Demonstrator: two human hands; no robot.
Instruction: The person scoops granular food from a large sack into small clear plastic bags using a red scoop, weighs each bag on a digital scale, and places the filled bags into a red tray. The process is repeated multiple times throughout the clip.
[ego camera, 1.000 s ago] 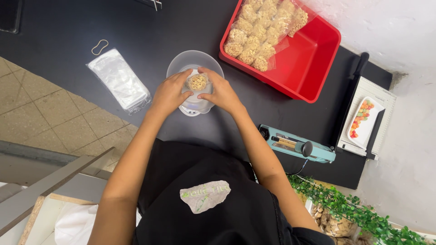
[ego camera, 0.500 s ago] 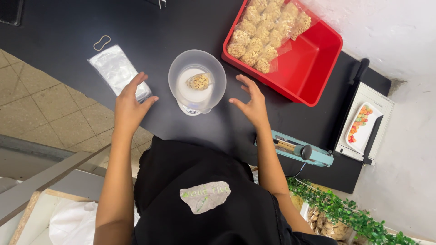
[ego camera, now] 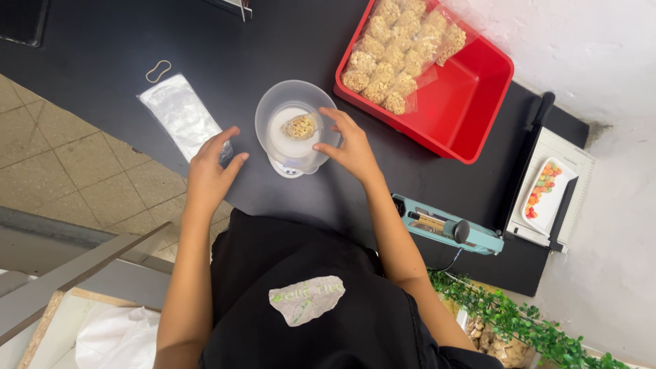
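Head view looks straight down on a black table [ego camera: 102, 41]. A clear bowl [ego camera: 273, 113] sits on a small scale [ego camera: 285, 167], and 1 pale snack ball [ego camera: 299, 127] lies in the bowl's middle — probably placed there so its weight reads cleanly.

The right hand [ego camera: 352, 147] rests against the bowl's right rim, fingers loosely spread and curled toward it, touching the edge but pinching nothing; it seems to be steadying the bowl. The left hand [ego camera: 208, 174] lies flat on the table just left of the scale, fingers spread, its fingertips on the near end of a stack of clear bags [ego camera: 179, 113] — likely set within reach of that hand. A rubber band [ego camera: 158, 70] lies beyond the bags.

Further right, a red tray [ego camera: 471, 102] holds a clear pack of many more balls [ego camera: 400, 55]. A teal sealer [ego camera: 447, 229] lies along the table's near edge.

Against the frame 0.5 s ago: the right hand was then hovering apart from the bowl with fingers wide; now it meets the rim. The left hand was already at the bags and has barely shifted. The ball sits in the bowl as before.
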